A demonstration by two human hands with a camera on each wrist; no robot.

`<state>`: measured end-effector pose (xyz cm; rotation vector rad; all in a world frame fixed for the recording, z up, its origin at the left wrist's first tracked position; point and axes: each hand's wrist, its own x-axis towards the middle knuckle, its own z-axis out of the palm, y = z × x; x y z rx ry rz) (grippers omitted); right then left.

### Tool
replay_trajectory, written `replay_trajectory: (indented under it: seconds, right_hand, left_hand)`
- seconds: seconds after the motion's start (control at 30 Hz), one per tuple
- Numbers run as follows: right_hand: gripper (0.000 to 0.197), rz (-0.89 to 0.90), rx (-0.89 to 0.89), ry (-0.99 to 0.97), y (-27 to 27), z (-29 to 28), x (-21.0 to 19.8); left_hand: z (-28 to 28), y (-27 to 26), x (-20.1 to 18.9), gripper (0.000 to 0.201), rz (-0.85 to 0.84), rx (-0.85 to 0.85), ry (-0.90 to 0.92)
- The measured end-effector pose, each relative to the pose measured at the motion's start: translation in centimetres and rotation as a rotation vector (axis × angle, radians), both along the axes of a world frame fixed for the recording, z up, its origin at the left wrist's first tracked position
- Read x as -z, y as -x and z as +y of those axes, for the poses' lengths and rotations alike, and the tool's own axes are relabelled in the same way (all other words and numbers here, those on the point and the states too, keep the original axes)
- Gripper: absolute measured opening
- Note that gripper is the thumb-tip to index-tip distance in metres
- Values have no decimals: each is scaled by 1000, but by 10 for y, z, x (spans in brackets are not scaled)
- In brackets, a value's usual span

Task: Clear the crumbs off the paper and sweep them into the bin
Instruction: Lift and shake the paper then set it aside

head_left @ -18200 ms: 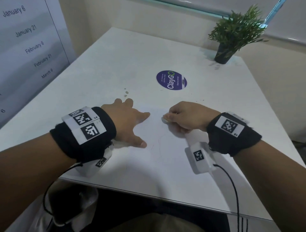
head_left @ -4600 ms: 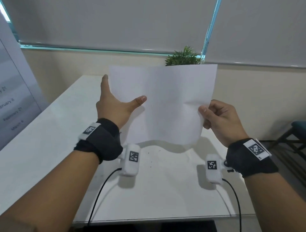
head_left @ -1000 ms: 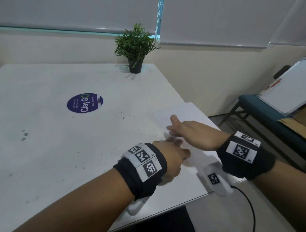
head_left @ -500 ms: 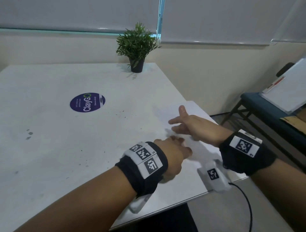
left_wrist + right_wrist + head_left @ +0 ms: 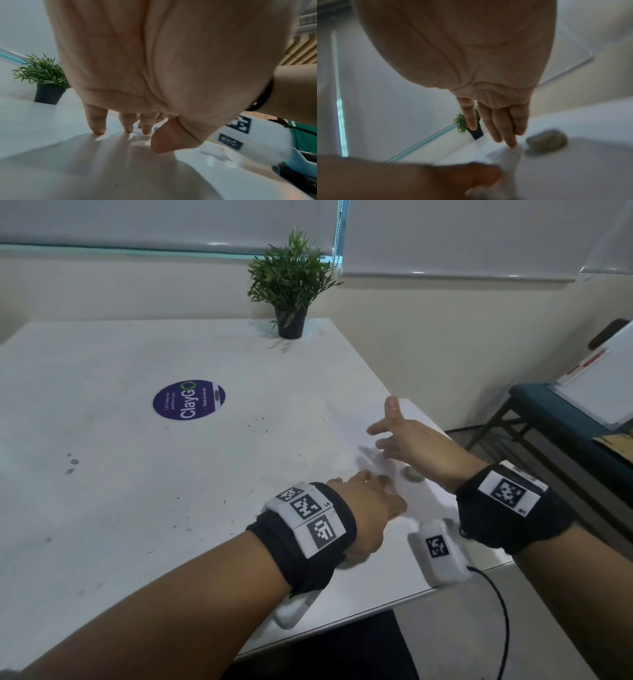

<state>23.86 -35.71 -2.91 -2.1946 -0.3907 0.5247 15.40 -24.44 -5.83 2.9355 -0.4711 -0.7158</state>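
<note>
Paper [image 5: 363,436] lies at the table's [image 5: 137,508] right edge, left hand's [image 5: 368,508] straight fingertips pinning it while the right hand [image 5: 411,445], fingers spread, brushes; next, likely sweep crumbs off toward an unseen bin.

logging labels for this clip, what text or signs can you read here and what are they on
"ClayGO": large white letters on the round purple sticker on the white table.
Smaller lines on the same sticker: too small to read.
Black-and-white square code markers on the left wristband, the right wristband and the white wrist camera: patterns, not words.
No other readable text.
</note>
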Motion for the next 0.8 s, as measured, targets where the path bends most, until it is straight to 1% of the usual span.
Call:
replay_trajectory:
  seconds: [0.03, 0.07, 0.1, 0.13, 0.17, 0.2, 0.23, 0.27, 0.3, 0.33, 0.37, 0.4, 0.43, 0.47, 0.5, 0.53, 0.57, 0.6, 0.63, 0.67, 0.7, 0.73, 0.77, 0.8]
  right_hand:
    - [90, 98, -15, -120, 2, 1, 0]
    - [90, 138, -3, -242, 3, 2, -1]
    - [90, 116, 21, -306, 2, 4, -2]
    - [91, 29, 47, -264, -1, 6, -6]
    - [93, -69, 52, -158, -4, 8, -6]
    - [96, -125, 23, -15, -7, 9, -4]
    - [101, -119, -41, 135, -6, 12, -1]
    - [108, -69, -131, 247, -2, 16, -1]
    - [114, 10, -232, 276, 2, 20, 1]
    - [116, 96, -306, 223, 8, 25, 1]
    - [113, 129, -344, 141, 12, 29, -1]
    - [109, 96, -342, 91, 13, 32, -5]
    - [106, -1, -317, 106, 10, 34, -6]
    - [105, -90, -296, 181, 7, 36, -7]
    - [104, -113, -303, 281, 6, 38, -7]
    - [105, -72, -348, 350, 6, 40, -7]
    - [106, 10, -404, 358, 6, 41, -6]
    - [103, 99, -440, 286, 7, 42, -5]
    - [98, 157, -439, 161, 8, 42, -4]
    - [92, 169, -412, 37, 5, 41, -4]
    - [89, 121, -376, -19, 2, 40, -5]
    - [88, 29, -345, 15, -1, 39, -8]
    - [89, -57, -332, 119, -2, 38, -8]
    - [90, -91, -345, 249, -1, 36, -8]
  left_hand:
    - [0, 0, 0, 68, -2, 0, 1]
    - [0, -1, -1, 68, -1, -1, 4]
    - [0, -1, -2, 69, 8, -4, 4]
    - [0, -1, -3, 70, 25, -5, -7]
    - [0, 0, -4, 73, 46, -6, -25]
    - [-2, 0, -3, 76, 59, -9, -47]
    - [-4, 0, -3, 78, 52, -11, -68]
    - [-5, 0, -3, 80, 37, -13, -84]
    - [-5, 0, -3, 80, 30, -15, -91]
    - [-4, 1, -3, 80, 42, -21, -89]
    - [-2, 2, -3, 79, 56, -24, -83]
    - [-1, 2, -4, 79, 59, -20, -73]
    - [0, 3, -4, 77, 47, -13, -61]
    - [0, 3, -3, 76, 31, -7, -51]
    - [0, 4, -2, 75, 20, -10, -46]
    - [0, 4, -1, 75, 25, -20, -45]
    - [0, 4, -2, 78, 42, -29, -48]
    - [0, 5, -2, 82, 63, -33, -55]
    - [1, 4, -3, 85, 77, -29, -60]
    - [1, 4, -4, 87, 82, -24, -57]
    - [2, 5, -5, 87, 77, -19, -52]
    - [2, 5, -6, 86, 68, -14, -48]
    - [1, 6, -6, 84, 61, -12, -46]
    - [1, 6, -6, 82, 61, -17, -45]
